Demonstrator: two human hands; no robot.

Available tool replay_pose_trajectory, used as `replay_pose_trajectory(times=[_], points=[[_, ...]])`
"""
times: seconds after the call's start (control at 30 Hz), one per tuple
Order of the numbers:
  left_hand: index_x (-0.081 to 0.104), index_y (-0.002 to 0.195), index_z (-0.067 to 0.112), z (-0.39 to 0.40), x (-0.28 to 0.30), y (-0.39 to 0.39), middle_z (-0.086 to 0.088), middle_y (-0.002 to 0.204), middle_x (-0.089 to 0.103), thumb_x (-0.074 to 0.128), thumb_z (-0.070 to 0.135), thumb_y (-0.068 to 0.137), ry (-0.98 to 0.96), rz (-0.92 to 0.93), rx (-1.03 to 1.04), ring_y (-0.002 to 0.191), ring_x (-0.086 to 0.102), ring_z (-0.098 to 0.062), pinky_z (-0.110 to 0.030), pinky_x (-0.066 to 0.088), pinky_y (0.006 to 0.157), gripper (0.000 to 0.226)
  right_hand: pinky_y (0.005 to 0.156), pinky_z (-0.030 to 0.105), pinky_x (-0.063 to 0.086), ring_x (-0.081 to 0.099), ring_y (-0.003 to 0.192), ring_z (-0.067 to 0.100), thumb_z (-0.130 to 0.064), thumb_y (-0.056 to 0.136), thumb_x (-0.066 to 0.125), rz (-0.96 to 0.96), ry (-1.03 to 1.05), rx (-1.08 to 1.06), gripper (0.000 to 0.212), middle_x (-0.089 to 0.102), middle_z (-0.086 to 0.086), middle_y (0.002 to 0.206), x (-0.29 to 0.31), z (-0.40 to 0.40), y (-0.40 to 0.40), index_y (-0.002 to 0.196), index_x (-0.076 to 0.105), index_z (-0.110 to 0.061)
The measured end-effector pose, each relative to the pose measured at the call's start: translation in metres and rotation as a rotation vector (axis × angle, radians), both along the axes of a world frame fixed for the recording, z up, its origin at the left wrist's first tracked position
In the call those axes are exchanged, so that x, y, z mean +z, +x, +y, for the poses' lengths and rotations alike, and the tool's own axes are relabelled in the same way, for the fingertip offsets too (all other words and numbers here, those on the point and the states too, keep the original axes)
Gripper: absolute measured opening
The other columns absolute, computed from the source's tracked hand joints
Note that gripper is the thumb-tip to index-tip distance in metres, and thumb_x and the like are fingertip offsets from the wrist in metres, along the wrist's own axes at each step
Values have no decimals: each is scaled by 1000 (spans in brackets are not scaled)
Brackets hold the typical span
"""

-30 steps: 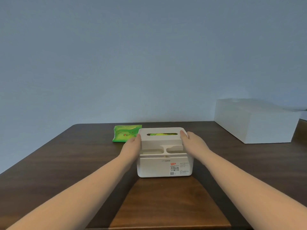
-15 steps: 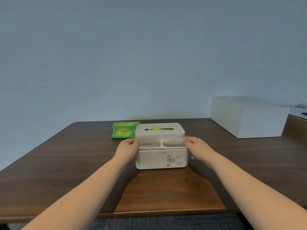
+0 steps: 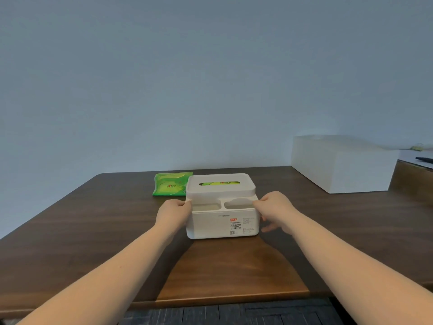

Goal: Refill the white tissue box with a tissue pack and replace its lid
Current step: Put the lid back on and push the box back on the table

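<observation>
White tissue box [image 3: 222,221] unmoved; both hands [image 3: 172,213] still gripping sides.

The setting looked like a plain room in a home or office, though the view could not settle which. A dark brown wooden table [image 3: 93,231] with a rounded corner stood against a bare, pale blue-grey wall [image 3: 187,78], and dark plank flooring [image 3: 234,314] showed below its near edge. A large white box [image 3: 346,167] sat at the table's far right, beside a lower wooden side unit [image 3: 412,181] with a white top.
</observation>
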State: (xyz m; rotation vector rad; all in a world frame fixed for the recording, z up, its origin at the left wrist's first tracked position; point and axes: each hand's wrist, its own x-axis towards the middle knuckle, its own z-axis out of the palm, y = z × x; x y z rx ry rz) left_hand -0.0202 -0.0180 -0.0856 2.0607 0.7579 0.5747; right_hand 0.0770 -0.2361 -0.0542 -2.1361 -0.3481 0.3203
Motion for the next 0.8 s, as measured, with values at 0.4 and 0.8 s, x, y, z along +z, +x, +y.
replay_pose_trajectory(times=[0.4, 0.8], points=[[32, 48, 12, -16, 18, 46, -5, 50, 36, 44, 15, 89, 303, 86, -22, 52, 32, -22, -30, 21, 47, 42, 76, 46, 61, 72, 80, 35, 3, 83, 53, -127, -151, -171, 12, 71, 17, 94, 0, 3, 40, 87, 63, -3], [33, 54, 10, -62, 19, 201, -3, 56, 38, 42, 12, 88, 270, 93, -95, 53, 37, -19, -27, 23, 45, 36, 46, 29, 48, 61, 47, 29, 0, 85, 45, -182, -199, -321, 17, 61, 15, 73, 16, -35, 169, 69, 50, -7]])
